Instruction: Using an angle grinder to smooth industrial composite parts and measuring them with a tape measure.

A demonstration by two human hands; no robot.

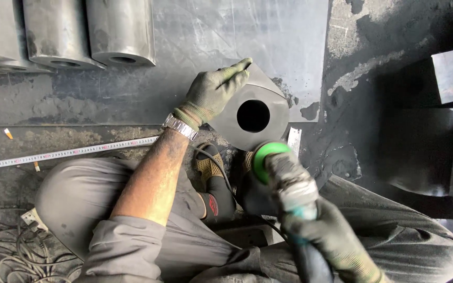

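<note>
Lowest in the frame and closest to the lens, the right hand in a dirty green-grey glove is wrapped fully around the body of a hand-held grinder, fingers closed tight on it. The tool runs up toward the centre of the frame, and its green disc sits right at the lower edge of the dark block, apparently touching it, though the exact contact line is hard to make out.

That block sits just right of centre, a grey-black piece with angled faces and a round hole through its front. The left hand, gloved too, lies over the block's upper left side, palm pressed on it, fingers spread rather than curled, index finger pointing up and right along the top edge. A metal wristwatch shows at the cuff, the forearm bare below it.

Across the upper left, three dark cylinders with bored ends lie side by side on the sooty floor. A measuring tape stretches along the left side, running under the left arm. Grey trousers fill the bottom, a black and tan shoe between the knees, coiled cable in the lower left corner.
</note>
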